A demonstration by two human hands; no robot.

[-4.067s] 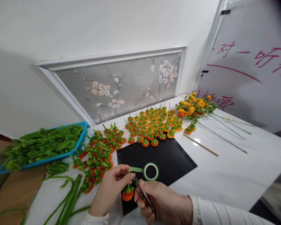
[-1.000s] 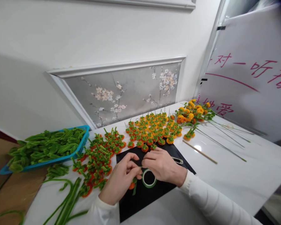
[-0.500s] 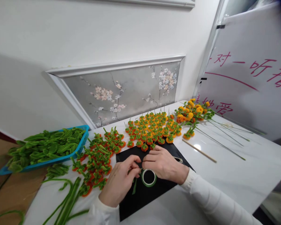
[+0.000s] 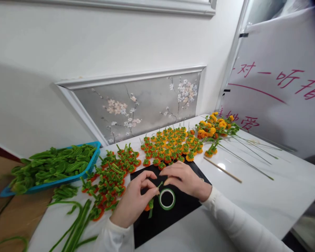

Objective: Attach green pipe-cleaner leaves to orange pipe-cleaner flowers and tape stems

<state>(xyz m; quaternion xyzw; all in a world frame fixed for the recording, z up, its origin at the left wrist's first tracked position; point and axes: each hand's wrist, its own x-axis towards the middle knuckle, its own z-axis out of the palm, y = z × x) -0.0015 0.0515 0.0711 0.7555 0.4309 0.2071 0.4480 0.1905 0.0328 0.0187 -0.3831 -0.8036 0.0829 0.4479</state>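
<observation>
My left hand (image 4: 137, 198) pinches a thin green stem (image 4: 160, 184) between thumb and forefinger, its tip sticking up to the right. Just beneath those fingers shows an orange chenille flower (image 4: 147, 207) with a green base, partly hidden; whether it joins the stem I cannot tell. My right hand (image 4: 185, 179) is beside the stem tip, thumb and fingers apart, with nothing visible between them. Between and below the hands a roll of green floral tape (image 4: 174, 200) lies on a black mat (image 4: 157, 229). A short green strip (image 4: 150, 213) is left of the roll.
Orange flower heads (image 4: 105, 189) crowd the left, yellow-orange ones (image 4: 168, 143) the back. Finished-looking stemmed flowers (image 4: 215, 126) and a wooden stick (image 4: 223, 169) lie right. A blue basket (image 4: 94, 159) holds green leaves; long green strips (image 4: 77, 227) lie in front. A wall borders the table (image 4: 275, 189).
My right hand has drawn back slightly and its fingers have parted from the pinch. The green stem tip and the orange flower under my left hand now show.
</observation>
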